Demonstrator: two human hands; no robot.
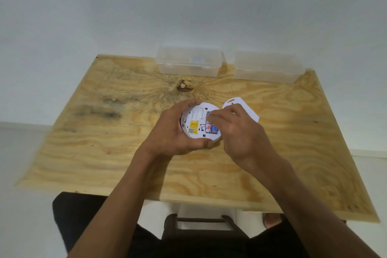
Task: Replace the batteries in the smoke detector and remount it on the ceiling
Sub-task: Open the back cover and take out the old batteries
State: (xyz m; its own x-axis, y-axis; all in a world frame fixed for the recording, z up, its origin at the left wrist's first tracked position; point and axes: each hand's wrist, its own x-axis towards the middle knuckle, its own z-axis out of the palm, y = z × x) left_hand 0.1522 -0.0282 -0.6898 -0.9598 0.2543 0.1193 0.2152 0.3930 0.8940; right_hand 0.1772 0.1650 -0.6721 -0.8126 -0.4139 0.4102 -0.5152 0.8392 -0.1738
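A round white smoke detector (198,123) lies back-up above the middle of the plywood table (104,153), with a yellow label and an open battery bay. My left hand (176,132) is wrapped around its left and near rim. Two batteries (211,129) sit side by side in the bay, blue and red printed. My right hand (236,134) comes in from the right, fingertips pinched on the far end of the batteries. Behind my right hand lies a white mounting plate (234,103), partly hidden by the fingers.
Two clear plastic boxes with lids stand at the table's far edge, one (189,62) centre and one (268,68) to the right. A dark knot (184,86) marks the wood. A dark stool (201,228) is under the near edge.
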